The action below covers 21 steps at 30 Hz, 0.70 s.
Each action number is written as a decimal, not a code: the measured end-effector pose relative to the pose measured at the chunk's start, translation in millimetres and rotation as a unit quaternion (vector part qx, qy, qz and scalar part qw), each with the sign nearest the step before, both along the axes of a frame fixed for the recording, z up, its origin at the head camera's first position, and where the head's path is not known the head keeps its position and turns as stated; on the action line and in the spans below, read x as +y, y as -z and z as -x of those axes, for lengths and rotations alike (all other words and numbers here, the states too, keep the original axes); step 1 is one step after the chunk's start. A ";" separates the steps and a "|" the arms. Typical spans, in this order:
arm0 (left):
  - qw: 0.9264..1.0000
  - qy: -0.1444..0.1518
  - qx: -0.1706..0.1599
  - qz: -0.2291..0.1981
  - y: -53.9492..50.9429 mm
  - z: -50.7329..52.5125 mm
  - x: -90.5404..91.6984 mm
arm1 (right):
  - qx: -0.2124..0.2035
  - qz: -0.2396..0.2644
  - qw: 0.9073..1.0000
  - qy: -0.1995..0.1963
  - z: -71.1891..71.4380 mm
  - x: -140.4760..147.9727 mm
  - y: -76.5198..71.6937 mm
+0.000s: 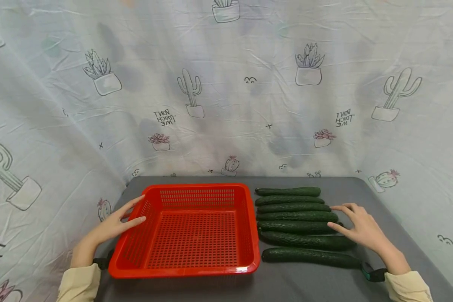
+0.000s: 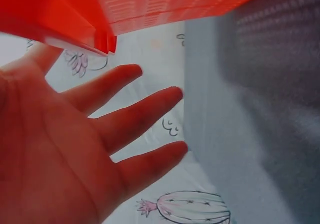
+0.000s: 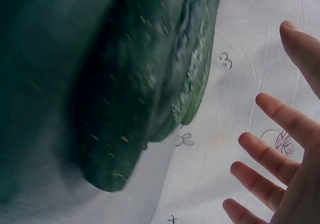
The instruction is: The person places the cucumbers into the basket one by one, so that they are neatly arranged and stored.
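A red slotted plastic basket (image 1: 196,235) stands on the left of the grey table. My left hand (image 1: 115,224) is at its left side, thumb and fingers spread over the rim; in the left wrist view the hand (image 2: 75,134) has its fingers apart beside the basket wall (image 2: 165,4). Several dark green cucumbers (image 1: 296,216) lie side by side right of the basket. My right hand (image 1: 362,226) hovers by their right ends, fingers spread and holding nothing. The right wrist view shows that hand (image 3: 285,164) apart from a cucumber (image 3: 130,94).
The grey table (image 1: 287,281) extends under the basket and cucumbers. A white curtain (image 1: 249,100) printed with cacti and potted plants hangs behind it and along both sides.
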<state>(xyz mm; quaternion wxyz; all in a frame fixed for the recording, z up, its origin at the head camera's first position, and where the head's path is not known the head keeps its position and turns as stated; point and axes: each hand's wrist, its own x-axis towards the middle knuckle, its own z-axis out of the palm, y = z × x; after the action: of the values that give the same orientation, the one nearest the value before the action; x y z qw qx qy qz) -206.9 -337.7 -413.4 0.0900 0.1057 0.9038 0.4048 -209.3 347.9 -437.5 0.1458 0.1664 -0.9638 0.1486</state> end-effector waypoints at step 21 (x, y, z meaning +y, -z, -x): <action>0.998 0.012 0.015 -0.059 28.1 -8.1 6.9 | -0.056 0.032 0.998 -0.001 -56.7 -18.6 40.2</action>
<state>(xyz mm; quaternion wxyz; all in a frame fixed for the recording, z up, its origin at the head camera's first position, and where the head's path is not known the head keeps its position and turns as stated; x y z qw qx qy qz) -198.9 -330.8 -441.5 0.0751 0.1275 0.8785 0.4543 -152.6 329.3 -477.7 0.0963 0.1537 -0.9652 0.1882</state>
